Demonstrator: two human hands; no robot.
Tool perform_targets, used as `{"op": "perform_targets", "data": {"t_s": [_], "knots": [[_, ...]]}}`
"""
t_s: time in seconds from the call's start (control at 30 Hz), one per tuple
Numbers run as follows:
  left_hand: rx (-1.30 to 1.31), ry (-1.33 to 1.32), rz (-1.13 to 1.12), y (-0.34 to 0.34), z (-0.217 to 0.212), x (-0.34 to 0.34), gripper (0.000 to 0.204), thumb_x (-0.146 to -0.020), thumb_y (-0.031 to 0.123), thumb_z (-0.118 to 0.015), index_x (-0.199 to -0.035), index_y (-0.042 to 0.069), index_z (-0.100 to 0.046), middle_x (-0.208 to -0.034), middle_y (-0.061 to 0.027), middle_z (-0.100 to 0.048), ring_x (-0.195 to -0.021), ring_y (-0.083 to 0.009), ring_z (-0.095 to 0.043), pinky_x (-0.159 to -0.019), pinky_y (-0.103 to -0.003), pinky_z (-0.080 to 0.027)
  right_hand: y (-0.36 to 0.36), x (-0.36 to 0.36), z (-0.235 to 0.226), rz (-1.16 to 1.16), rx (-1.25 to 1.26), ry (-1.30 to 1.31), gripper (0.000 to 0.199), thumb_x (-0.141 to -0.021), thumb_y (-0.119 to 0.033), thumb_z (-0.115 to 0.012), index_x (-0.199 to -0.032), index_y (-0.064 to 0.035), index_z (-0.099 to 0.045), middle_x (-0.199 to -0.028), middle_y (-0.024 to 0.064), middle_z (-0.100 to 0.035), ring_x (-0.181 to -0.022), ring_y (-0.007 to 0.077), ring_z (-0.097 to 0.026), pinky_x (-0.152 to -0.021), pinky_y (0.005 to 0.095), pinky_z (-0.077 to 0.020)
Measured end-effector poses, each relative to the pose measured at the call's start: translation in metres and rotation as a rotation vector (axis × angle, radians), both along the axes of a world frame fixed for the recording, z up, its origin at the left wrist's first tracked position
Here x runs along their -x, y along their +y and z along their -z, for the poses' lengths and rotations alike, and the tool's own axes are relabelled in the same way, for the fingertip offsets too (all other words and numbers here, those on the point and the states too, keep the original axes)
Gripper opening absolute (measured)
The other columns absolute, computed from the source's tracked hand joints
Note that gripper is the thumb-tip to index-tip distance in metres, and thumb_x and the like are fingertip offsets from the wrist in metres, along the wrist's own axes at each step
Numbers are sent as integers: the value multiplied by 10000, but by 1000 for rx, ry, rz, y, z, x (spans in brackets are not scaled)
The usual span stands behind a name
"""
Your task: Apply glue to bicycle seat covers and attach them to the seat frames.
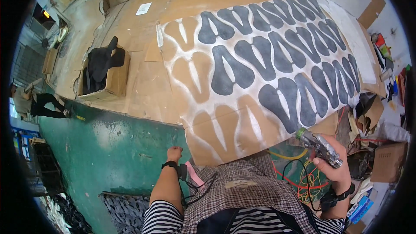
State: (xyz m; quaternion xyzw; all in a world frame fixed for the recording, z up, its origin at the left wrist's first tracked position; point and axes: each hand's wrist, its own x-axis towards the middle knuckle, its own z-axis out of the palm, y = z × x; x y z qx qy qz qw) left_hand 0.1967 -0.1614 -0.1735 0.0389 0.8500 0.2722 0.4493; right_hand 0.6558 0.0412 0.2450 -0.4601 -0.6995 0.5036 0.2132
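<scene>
My right hand (338,169) is wrapped round a metal spray gun (321,149) with a green ring near its tip. The gun hangs at the near right edge of a brown cardboard sheet (203,154), its tip close to one dark grey V-shaped piece (277,104). Several such pieces lie on the sheet in three rows, like shoe uppers. Along the sheet's left and near side are bare brown outlines (212,125) of the same shape, edged with whitish overspray. My left hand (174,153) is held low beside the sheet's near left corner, fingers curled, with nothing visible in it.
An open cardboard box (117,78) of black pieces sits on the cardboard-covered table (143,86) at left. A small white paper (143,8) lies farther back. Yellow and red hoses (307,182) tangle below my right arm. Another person (34,102) is at far left.
</scene>
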Motion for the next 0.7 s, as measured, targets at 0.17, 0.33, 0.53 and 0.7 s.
{"op": "perform_targets", "data": {"t_s": [0.17,0.33,0.53,0.7], "knots": [[-32,-22,0,-3,6,2,212,-776,180,-669,-878,-5,-694,-764,-98,-664,-663,-202,-635,-594,-334,-531,5,9,-11,-133,-17,-30,502,-768,-65,-709,-1240,25,-561,-1015,108,-655,-817,154,-657,-730,293,-520],[-10,-1,36,-3,4,-2,220,-775,183,-667,-883,-7,-687,-741,-84,-654,-643,-202,-630,-592,-336,-530,-1,-6,-10,-47,9,-42,498,-770,-63,-709,-1240,9,-562,-992,100,-654,-812,147,-644,-737,287,-512],[-8,0,-21,-2,-4,-6,214,-780,182,-663,-876,-8,-682,-770,-99,-657,-675,-218,-635,-602,-347,-531,-2,-14,-6,-61,18,-39,491,-778,-72,-713,-1241,-4,-565,-979,101,-659,-786,157,-658,-707,295,-520],[19,16,5,1,1,-5,248,-780,171,-657,-925,-27,-692,-821,-119,-678,-698,-217,-644,-619,-350,-533,5,6,-1,-54,14,17,489,-792,-124,-717,-1231,25,-563,-922,97,-668,-782,154,-657,-711,288,-514]]}}
